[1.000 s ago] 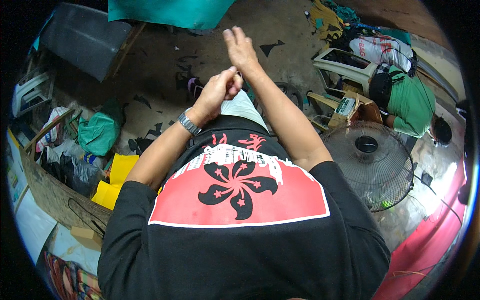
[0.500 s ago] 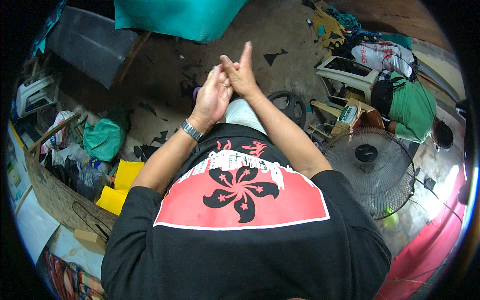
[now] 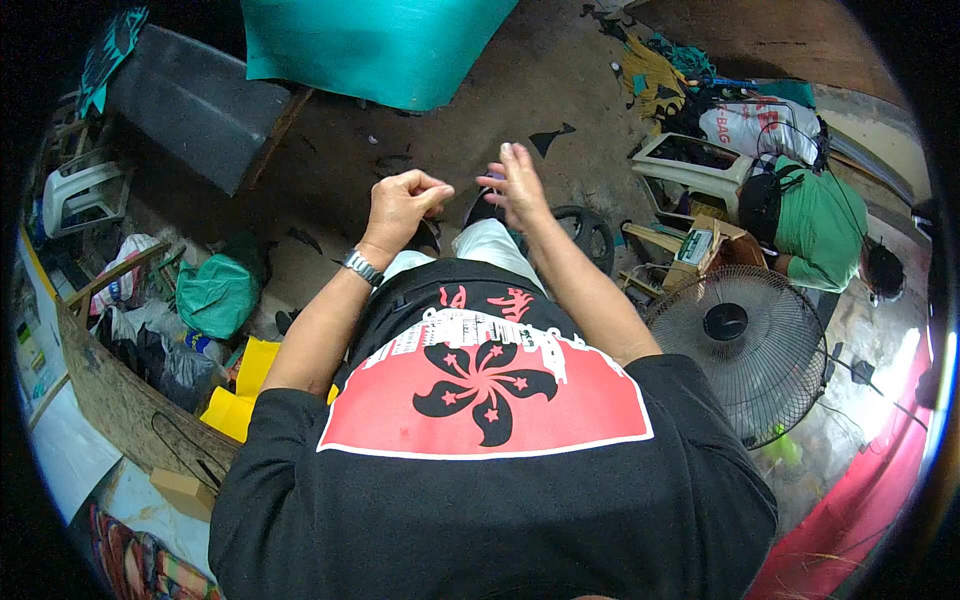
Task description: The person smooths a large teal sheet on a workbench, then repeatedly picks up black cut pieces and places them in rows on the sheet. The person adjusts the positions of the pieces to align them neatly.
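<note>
My left hand [image 3: 405, 207], with a metal-band watch [image 3: 362, 266] on its wrist, is held up in front of my body. Its fingers are curled in, and nothing shows in them. A short gap to the right, my right hand [image 3: 518, 188] is raised with its fingers spread and holds nothing. The two hands do not touch. Below them are my light trousers [image 3: 492, 243], with my dark shoes partly showing. A turquoise sheet [image 3: 375, 50] hangs over at the far side, beyond both hands.
At right stand a round fan [image 3: 735, 350], a pale plastic stool [image 3: 690, 165] on its side, a cardboard box [image 3: 735, 240] and a person in green [image 3: 815, 225]. Plastic bags [image 3: 215, 295] and a yellow sheet [image 3: 240, 390] lie left. Dark scraps [image 3: 548, 138] litter the floor.
My hands were pressed together and have come apart, both lower now. The left fingers have curled in, and the right ones have spread. The view has shifted slightly.
</note>
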Available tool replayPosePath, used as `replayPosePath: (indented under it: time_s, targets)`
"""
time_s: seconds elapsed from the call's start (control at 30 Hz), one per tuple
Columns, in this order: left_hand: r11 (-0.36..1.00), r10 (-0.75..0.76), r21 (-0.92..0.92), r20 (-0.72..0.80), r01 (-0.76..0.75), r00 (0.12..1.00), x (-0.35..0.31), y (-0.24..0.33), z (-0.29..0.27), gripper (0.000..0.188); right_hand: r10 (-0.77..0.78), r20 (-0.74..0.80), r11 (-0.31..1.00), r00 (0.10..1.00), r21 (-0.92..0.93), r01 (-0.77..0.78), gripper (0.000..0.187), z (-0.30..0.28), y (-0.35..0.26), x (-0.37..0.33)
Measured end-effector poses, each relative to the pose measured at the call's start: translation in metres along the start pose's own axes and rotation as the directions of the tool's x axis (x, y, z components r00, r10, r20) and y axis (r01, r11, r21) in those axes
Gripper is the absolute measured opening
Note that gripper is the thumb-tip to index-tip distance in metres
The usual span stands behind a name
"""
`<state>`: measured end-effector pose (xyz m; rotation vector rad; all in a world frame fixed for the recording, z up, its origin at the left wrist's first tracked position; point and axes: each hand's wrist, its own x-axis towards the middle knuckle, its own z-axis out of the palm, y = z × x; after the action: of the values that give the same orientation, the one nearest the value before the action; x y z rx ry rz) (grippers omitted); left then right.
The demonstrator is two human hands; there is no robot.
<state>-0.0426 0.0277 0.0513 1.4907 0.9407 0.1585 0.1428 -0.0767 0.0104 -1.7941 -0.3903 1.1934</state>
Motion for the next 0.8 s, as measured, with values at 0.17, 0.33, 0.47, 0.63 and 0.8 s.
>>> replayPosePath:
  time_s: [0.17,0.33,0.47,0.63,0.8]
  targets:
    - [0.839,-0.231,-0.454,0.204,0.301,0.951,-0.003,-0.013,-0.001,0.031,-0.315,0.174,0.877,0.933,-0.322,0.356,0.038,-0.006,-0.007,-0.001]
    - [0.792,-0.251,-0.585,-0.051,0.175,0.967,0.022,-0.027,0.002,0.032,-0.232,0.006,0.966,0.973,0.118,0.23,0.032,0.025,-0.017,0.001]
    - [0.548,-0.428,-0.815,-0.08,0.188,0.9,0.066,-0.037,-0.009,0.05,-0.376,-0.147,0.909,0.915,0.134,0.395,0.058,0.043,-0.033,0.026]
    - [0.278,-0.336,-0.96,-0.11,-0.013,0.935,0.106,-0.044,-0.009,0.046,-0.448,-0.201,0.887,0.871,0.021,0.461,0.065,0.075,-0.04,0.055]
    - [0.332,-0.317,-0.943,-0.135,-0.023,0.939,0.113,-0.048,-0.006,0.029,-0.427,-0.26,0.899,0.866,-0.018,0.438,0.07,0.098,-0.042,0.068]
